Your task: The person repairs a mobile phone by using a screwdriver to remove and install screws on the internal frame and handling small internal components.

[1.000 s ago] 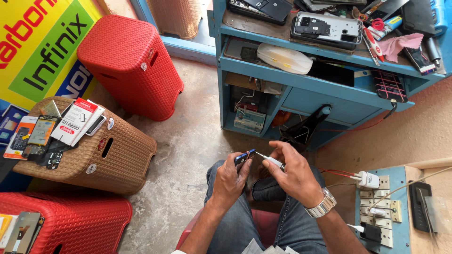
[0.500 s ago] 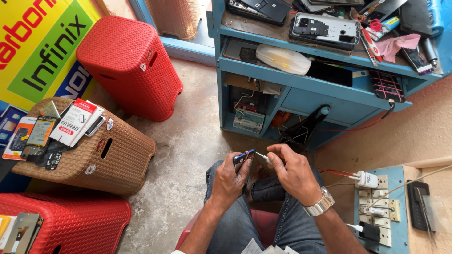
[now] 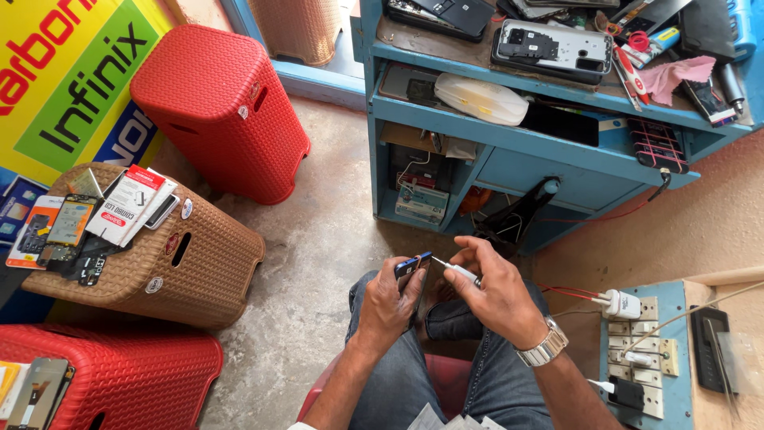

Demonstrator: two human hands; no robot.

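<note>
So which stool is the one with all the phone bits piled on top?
Start at the big yellow and green sign on the left wall. Just below it stand woven plastic stools; the brown stool sits between two red ones. It is the only brown one nearby, and its top holds small boxes and phone parts.

A red woven plastic stool (image 3: 223, 111) stands upper left, a brown one (image 3: 171, 255) below it carrying phone parts and packets. A blue workbench (image 3: 549, 151) fills the upper right, with a switchboard (image 3: 641, 350) at lower right.
</note>
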